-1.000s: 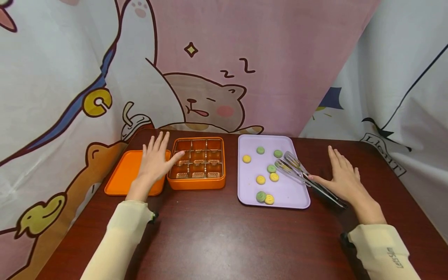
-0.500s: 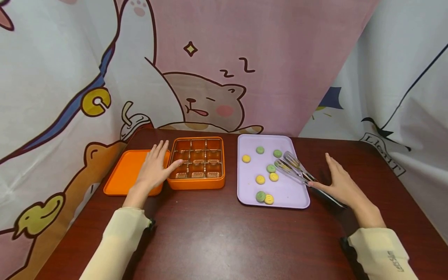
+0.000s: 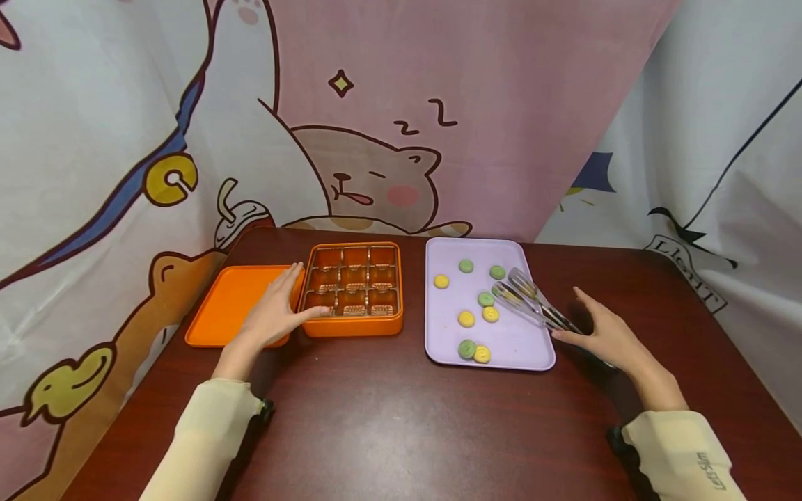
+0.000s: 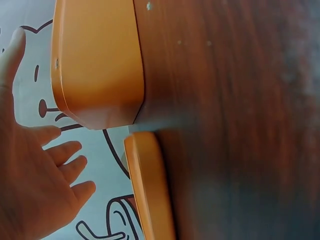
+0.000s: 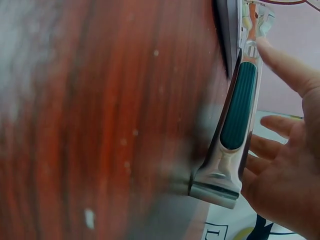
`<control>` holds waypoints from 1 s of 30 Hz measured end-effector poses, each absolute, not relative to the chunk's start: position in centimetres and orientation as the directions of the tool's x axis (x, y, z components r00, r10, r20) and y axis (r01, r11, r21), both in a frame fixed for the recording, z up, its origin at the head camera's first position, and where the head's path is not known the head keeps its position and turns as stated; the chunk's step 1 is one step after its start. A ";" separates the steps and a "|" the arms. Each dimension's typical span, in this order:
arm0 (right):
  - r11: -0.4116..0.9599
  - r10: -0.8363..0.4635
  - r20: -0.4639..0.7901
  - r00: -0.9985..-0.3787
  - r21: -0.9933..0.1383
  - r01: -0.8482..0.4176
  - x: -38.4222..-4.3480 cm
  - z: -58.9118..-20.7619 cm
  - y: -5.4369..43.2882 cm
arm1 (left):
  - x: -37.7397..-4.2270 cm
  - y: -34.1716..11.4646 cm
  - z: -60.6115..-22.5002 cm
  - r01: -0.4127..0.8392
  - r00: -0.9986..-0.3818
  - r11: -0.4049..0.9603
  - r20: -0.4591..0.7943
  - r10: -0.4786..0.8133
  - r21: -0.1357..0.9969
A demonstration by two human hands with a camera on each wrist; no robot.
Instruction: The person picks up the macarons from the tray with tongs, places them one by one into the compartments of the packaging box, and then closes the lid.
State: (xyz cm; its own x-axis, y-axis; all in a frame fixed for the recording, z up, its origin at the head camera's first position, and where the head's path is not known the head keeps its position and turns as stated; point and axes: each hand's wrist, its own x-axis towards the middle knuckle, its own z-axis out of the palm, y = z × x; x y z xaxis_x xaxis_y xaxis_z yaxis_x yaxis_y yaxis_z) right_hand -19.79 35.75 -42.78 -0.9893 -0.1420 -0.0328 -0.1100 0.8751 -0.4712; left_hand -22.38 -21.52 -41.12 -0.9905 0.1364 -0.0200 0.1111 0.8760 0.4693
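My left hand (image 3: 269, 316) hovers over the orange lid (image 3: 222, 309), its thumb reaching over the left front of the orange box (image 3: 354, 327), which has a clear divided insert. In the left wrist view, the fingers (image 4: 72, 170) are spread and hold nothing. Metal tongs (image 3: 531, 303) with green-gripped handles (image 5: 239, 107) lie with their heads on the lilac tray (image 3: 516, 351). My right hand (image 3: 610, 341) is over the handles, thumb on the near side and fingers beyond, not closed round them. Whether the thumb touches them I cannot tell.
Several green (image 3: 466, 266) and yellow (image 3: 466, 319) round, button-like pieces lie scattered on the tray. A dark brown wooden table (image 3: 388, 431) bears everything. Behind it hangs a printed cloth (image 3: 489, 104) with cartoon animals.
Both hands have moved lower and closer to the table. The left hand came down toward the lid and box, the right toward the tong handles. The tongs, tray and box stay put.
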 end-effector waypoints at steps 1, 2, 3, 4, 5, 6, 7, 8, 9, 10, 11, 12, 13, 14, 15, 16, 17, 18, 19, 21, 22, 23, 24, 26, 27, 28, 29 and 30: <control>0.876 -0.144 -0.034 -0.989 -0.470 -0.111 -19.8 -42.8 35.7 | -22.3 -21.6 -41.2 0.108 -0.991 0.872 -0.023 0.135 0.477; 0.876 -0.145 -0.035 -0.989 -0.470 -0.111 -19.7 -42.7 35.7 | -22.3 -21.6 -41.2 0.105 -0.991 0.868 -0.026 0.134 0.485; 0.875 -0.145 -0.036 -0.989 -0.470 -0.111 -19.7 -42.7 35.7 | -22.2 -21.7 -41.3 0.105 -0.990 0.862 -0.026 0.136 0.496; 0.876 -0.144 -0.036 -0.989 -0.469 -0.110 -19.7 -42.8 35.7 | -22.2 -21.8 -41.3 0.105 -0.990 0.856 -0.028 0.138 0.506; 0.877 -0.141 -0.036 -0.989 -0.469 -0.108 -19.7 -42.8 35.7 | -22.1 -21.8 -41.4 0.109 -0.989 0.849 -0.026 0.143 0.517; 0.876 -0.140 -0.034 -0.990 -0.470 -0.107 -19.6 -42.8 35.7 | -22.1 -21.9 -41.4 0.114 -0.989 0.842 -0.024 0.149 0.527; 0.875 -0.138 -0.033 -0.990 -0.473 -0.106 -19.6 -42.8 35.6 | -22.1 -22.0 -41.5 0.117 -0.988 0.836 -0.023 0.153 0.537; 0.874 -0.137 -0.029 -0.990 -0.475 -0.107 -19.6 -42.8 35.6 | -22.0 -22.0 -41.6 0.121 -0.987 0.829 -0.024 0.159 0.547; 0.873 -0.137 -0.024 -0.990 -0.476 -0.109 -19.6 -42.8 35.6 | -22.0 -22.1 -41.6 0.124 -0.986 0.822 -0.023 0.164 0.556; 0.871 -0.138 -0.018 -0.990 -0.479 -0.112 -19.6 -42.8 35.6 | -22.0 -22.1 -41.7 0.127 -0.985 0.815 -0.022 0.169 0.566; 0.869 -0.138 -0.011 -0.990 -0.480 -0.116 -19.6 -42.8 35.6 | -22.0 -22.2 -41.8 0.130 -0.985 0.808 -0.019 0.173 0.575; 0.869 -0.138 -0.005 -0.990 -0.481 -0.118 -19.6 -42.9 35.6 | -22.0 -22.2 -41.8 0.137 -0.984 0.802 -0.014 0.178 0.581; 0.869 -0.135 -0.001 -0.991 -0.480 -0.118 -19.6 -42.9 35.6 | -22.0 -22.2 -41.9 0.138 -0.984 0.795 -0.012 0.180 0.591; 0.870 -0.132 0.002 -0.991 -0.478 -0.117 -19.6 -42.9 35.5 | -22.0 -22.3 -42.0 0.145 -0.983 0.788 -0.007 0.186 0.598; 0.870 -0.129 0.004 -0.992 -0.480 -0.115 -19.7 -42.9 35.5 | -22.0 -22.3 -42.0 0.148 -0.982 0.782 -0.003 0.188 0.606; 0.869 -0.125 0.004 -0.992 -0.483 -0.112 -19.7 -42.9 35.5 | -22.0 -22.3 -42.0 0.155 -0.981 0.778 0.003 0.193 0.609; 0.868 -0.120 0.002 -0.993 -0.485 -0.106 -19.7 -42.9 35.4 | -22.0 -22.3 -42.1 0.159 -0.981 0.775 0.009 0.195 0.612; 0.867 -0.115 -0.001 -0.993 -0.489 -0.100 -19.7 -42.9 35.4 | -22.0 -22.4 -42.1 0.166 -0.980 0.772 0.014 0.199 0.613; 0.865 -0.112 -0.003 -0.994 -0.493 -0.095 -19.8 -42.9 35.3 | -22.0 -22.4 -42.1 0.162 -0.980 0.768 0.013 0.197 0.619; 0.860 -0.108 -0.005 -0.994 -0.501 -0.090 -19.8 -42.9 35.2 | -22.1 -22.4 -42.1 0.160 -0.981 0.763 0.013 0.194 0.626; 0.859 -0.106 -0.006 -0.994 -0.504 -0.089 -19.9 -42.9 35.1 | -22.1 -22.4 -42.1 0.162 -0.981 0.762 0.015 0.196 0.627; 0.858 -0.107 -0.005 -0.994 -0.506 -0.090 -19.9 -43.0 35.1 | -22.1 -22.4 -42.1 0.160 -0.981 0.759 0.015 0.195 0.631; 0.858 -0.109 -0.003 -0.994 -0.505 -0.092 -20.0 -43.0 35.0 | -22.1 -22.5 -42.1 0.160 -0.981 0.759 0.014 0.195 0.632; 0.858 -0.112 -0.001 -0.994 -0.505 -0.096 -20.1 -43.0 35.0 | -22.2 -22.5 -42.1 0.160 -0.981 0.749 0.017 0.195 0.643; 0.858 -0.112 -0.001 -0.994 -0.505 -0.096 -20.1 -43.1 34.9 | -22.2 -22.5 -42.1 0.160 -0.981 0.746 0.018 0.195 0.647; 0.857 -0.111 -0.002 -0.994 -0.506 -0.095 -20.1 -43.1 34.9 | -22.2 -22.5 -42.1 0.165 -0.980 0.743 0.021 0.199 0.648; 0.858 -0.111 0.000 -0.994 -0.504 -0.096 -20.1 -43.1 34.8 | -22.3 -22.5 -42.1 0.164 -0.980 0.738 0.019 0.200 0.655; 0.860 -0.109 0.001 -0.994 -0.502 -0.094 -20.1 -43.1 34.8 | -22.3 -22.5 -42.2 0.165 -0.979 0.733 0.019 0.203 0.660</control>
State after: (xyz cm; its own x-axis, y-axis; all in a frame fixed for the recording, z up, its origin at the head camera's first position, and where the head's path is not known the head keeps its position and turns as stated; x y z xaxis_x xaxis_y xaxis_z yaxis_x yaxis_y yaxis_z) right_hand -20.05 34.78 -43.06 -0.9941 -0.1086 0.0006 -0.0942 0.8596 -0.5022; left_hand -22.30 -22.52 -42.15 -0.9790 0.2029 0.0192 0.1648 0.7327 0.6603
